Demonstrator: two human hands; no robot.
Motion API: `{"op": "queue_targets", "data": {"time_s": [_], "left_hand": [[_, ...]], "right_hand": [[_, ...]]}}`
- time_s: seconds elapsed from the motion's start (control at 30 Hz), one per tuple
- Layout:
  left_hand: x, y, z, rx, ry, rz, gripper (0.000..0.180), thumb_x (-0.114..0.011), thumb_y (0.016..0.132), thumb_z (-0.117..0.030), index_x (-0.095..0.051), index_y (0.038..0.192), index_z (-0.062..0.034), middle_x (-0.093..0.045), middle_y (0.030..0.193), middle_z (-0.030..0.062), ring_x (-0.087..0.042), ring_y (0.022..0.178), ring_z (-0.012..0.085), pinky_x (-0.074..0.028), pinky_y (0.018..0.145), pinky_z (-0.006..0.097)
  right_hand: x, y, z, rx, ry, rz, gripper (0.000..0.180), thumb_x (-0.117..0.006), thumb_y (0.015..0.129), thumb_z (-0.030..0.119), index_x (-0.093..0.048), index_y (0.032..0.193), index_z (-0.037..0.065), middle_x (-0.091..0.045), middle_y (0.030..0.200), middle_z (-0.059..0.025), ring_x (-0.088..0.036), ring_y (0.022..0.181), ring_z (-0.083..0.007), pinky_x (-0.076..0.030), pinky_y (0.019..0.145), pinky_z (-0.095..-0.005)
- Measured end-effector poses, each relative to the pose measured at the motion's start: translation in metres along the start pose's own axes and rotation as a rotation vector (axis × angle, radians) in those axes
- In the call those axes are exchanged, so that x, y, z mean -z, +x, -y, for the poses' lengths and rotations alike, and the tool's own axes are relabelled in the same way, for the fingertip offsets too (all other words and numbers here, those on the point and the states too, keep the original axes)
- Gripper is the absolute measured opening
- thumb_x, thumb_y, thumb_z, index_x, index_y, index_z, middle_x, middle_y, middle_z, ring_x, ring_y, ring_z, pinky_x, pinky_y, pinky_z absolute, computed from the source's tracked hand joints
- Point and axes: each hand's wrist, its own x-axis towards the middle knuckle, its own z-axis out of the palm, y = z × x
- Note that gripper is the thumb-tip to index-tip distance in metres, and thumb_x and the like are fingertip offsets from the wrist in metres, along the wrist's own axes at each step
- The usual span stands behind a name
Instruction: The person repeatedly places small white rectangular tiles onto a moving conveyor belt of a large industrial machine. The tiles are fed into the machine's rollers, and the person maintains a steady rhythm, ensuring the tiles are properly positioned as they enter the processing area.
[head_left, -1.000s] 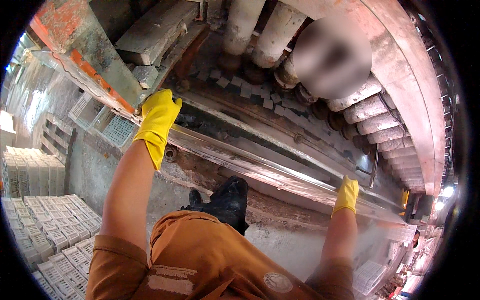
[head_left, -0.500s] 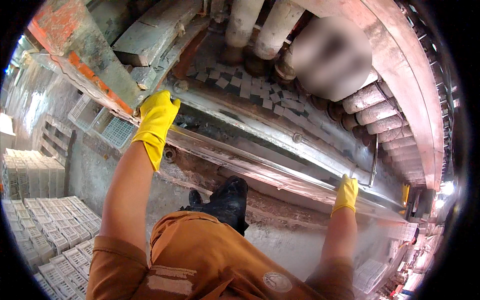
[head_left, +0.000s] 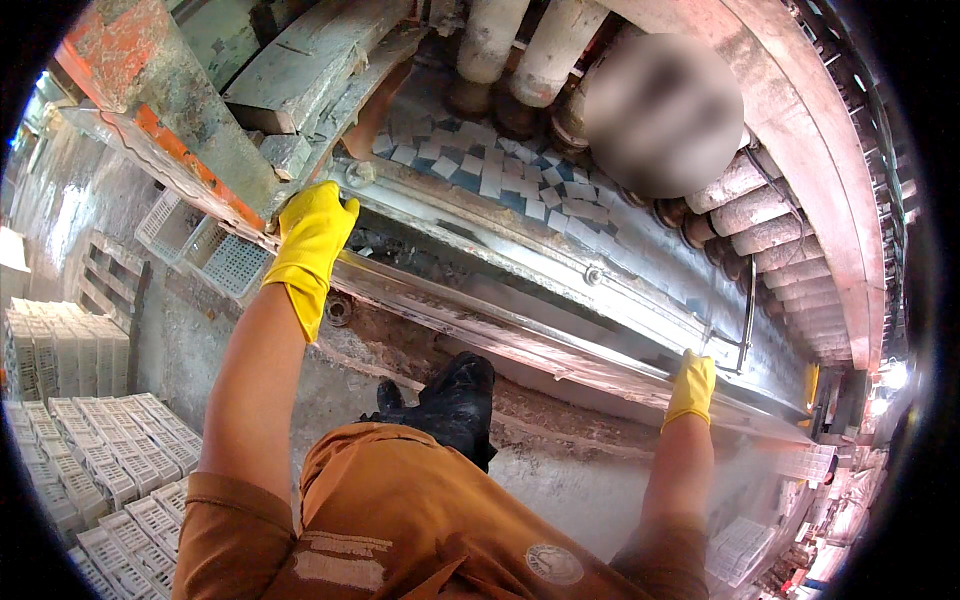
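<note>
Both my hands wear yellow rubber gloves and hold the front edge of a large machine, arms wide apart. My left hand [head_left: 315, 228] is closed over the rail's left end, beside an orange-edged metal frame [head_left: 165, 130]. Far to the right, my right hand [head_left: 692, 383] makes a closed grip on the same long metal front rail [head_left: 480, 315]; its fingertips are mostly hidden. Behind the rail runs a pale, shiny metal bar [head_left: 540, 262]. Small, light square tiles [head_left: 490, 180] lie scattered on the wet bed beyond it.
Thick, dirty cylinders [head_left: 545, 60] stand in a row over the bed, under a curved beam [head_left: 835, 150]. Stacked white plastic crates [head_left: 110, 440] fill the lower left. Plastic baskets [head_left: 230, 262] and a wooden pallet [head_left: 108, 275] are on the left floor.
The bed, tiles and metal bar look brighter now. Neither of my hands has visibly moved.
</note>
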Motion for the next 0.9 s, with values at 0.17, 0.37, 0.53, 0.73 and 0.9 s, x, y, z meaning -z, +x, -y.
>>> {"op": "queue_targets", "data": {"time_s": [0.17, 0.37, 0.53, 0.73, 0.9], "left_hand": [[-0.001, 0.001, 0.0, 0.02, 0.012, 0.004, 0.045, -0.071, 0.087, -0.047, -0.073, 0.11, -0.0085, -0.074, 0.112, 0.018, -0.069, 0.107, 0.038, -0.053, 0.092, 0.049], [0.003, 0.0, -0.001, 0.019, 0.005, 0.03, 0.047, -0.069, 0.089, -0.047, -0.073, 0.111, -0.0068, -0.073, 0.114, 0.019, -0.069, 0.109, 0.0384, -0.054, 0.093, 0.049], [0.002, 0.0, -0.002, 0.027, 0.011, 0.039, 0.046, -0.069, 0.089, -0.047, -0.073, 0.11, -0.0074, -0.073, 0.115, 0.0196, -0.069, 0.108, 0.0385, -0.054, 0.093, 0.05], [0.0, 0.0, -0.002, 0.02, -0.001, 0.029, 0.046, -0.069, 0.088, -0.047, -0.073, 0.111, -0.0074, -0.073, 0.115, 0.0191, -0.069, 0.109, 0.038, -0.053, 0.093, 0.049], [0.004, -0.001, -0.003, 0.031, 0.007, 0.035, 0.047, -0.07, 0.088, -0.047, -0.072, 0.114, -0.0075, -0.073, 0.116, 0.0185, -0.069, 0.109, 0.0377, -0.053, 0.093, 0.049]], "right_hand": [[0.001, 0.0, -0.002, 0.02, 0.011, -0.014, 0.038, -0.059, 0.099, 0.028, -0.058, 0.109, -0.009, -0.062, 0.093, -0.0177, -0.064, 0.064, -0.0258, -0.057, 0.055, -0.0386], [0.003, -0.005, 0.012, -0.051, -0.033, 0.009, 0.044, -0.058, 0.094, 0.033, -0.062, 0.102, -0.01, -0.066, 0.09, -0.0228, -0.066, 0.074, -0.0326, -0.051, 0.07, -0.044], [0.002, 0.005, 0.002, 0.017, -0.199, 0.026, 0.043, -0.055, 0.094, 0.031, -0.064, 0.091, -0.011, -0.065, 0.088, -0.0287, -0.065, 0.073, -0.037, -0.051, 0.07, -0.0464], [0.004, 0.015, -0.017, 0.174, -0.322, -0.002, 0.038, -0.05, 0.097, 0.022, -0.063, 0.085, -0.011, -0.064, 0.083, -0.0289, -0.069, 0.075, -0.0382, -0.053, 0.069, -0.0464], [0.0, 0.018, -0.014, 0.107, -0.251, 0.045, 0.038, -0.049, 0.098, 0.021, -0.062, 0.086, -0.012, -0.064, 0.083, -0.028, -0.07, 0.072, -0.0361, -0.055, 0.066, -0.0439]]}}
